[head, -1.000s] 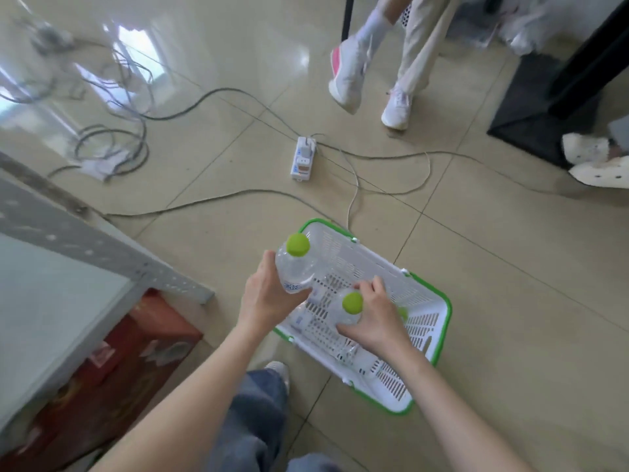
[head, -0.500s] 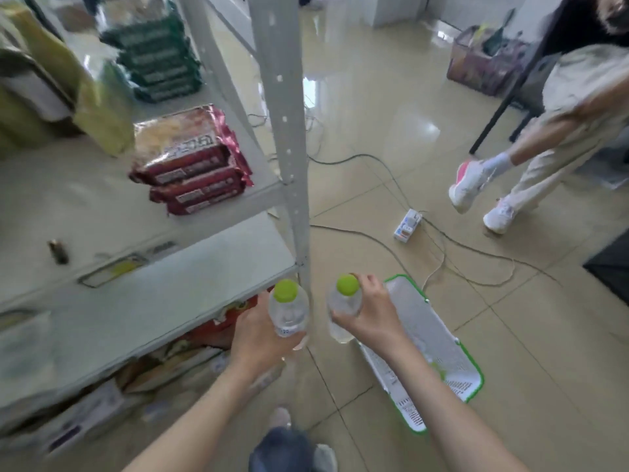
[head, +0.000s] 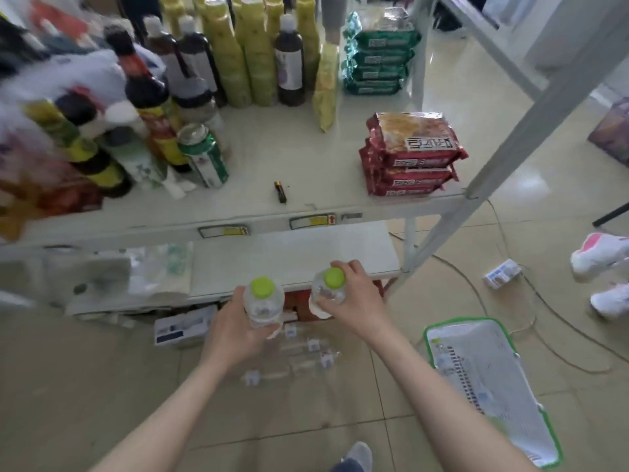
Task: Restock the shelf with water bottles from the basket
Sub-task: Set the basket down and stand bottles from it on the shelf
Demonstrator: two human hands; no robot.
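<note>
I hold two clear water bottles with green caps upright in front of the grey metal shelf (head: 306, 165). My left hand (head: 235, 332) grips the left bottle (head: 263, 303) round its body. The right bottle (head: 328, 291) is held from the side by my right hand (head: 354, 308), fingers curled near its cap. Both bottles hang just before the lower shelf board (head: 289, 257). The white basket with a green rim (head: 490, 383) stands on the floor to my right and looks empty. Several more clear bottles (head: 306, 356) lie on the floor below my hands.
The middle shelf carries dark and yellow bottles (head: 238, 56), a green can (head: 204, 158), red noodle packs (head: 412, 155) and green packs (head: 377, 59). A slanted shelf post (head: 510, 144) stands at right. Cables and a power strip (head: 502, 274) lie on the floor; another person's shoes (head: 602, 267) are far right.
I lifted both bottles out of the basket and turned left from it. My view rose from the floor to the shelf, and the bottles now hang before the lower board.
</note>
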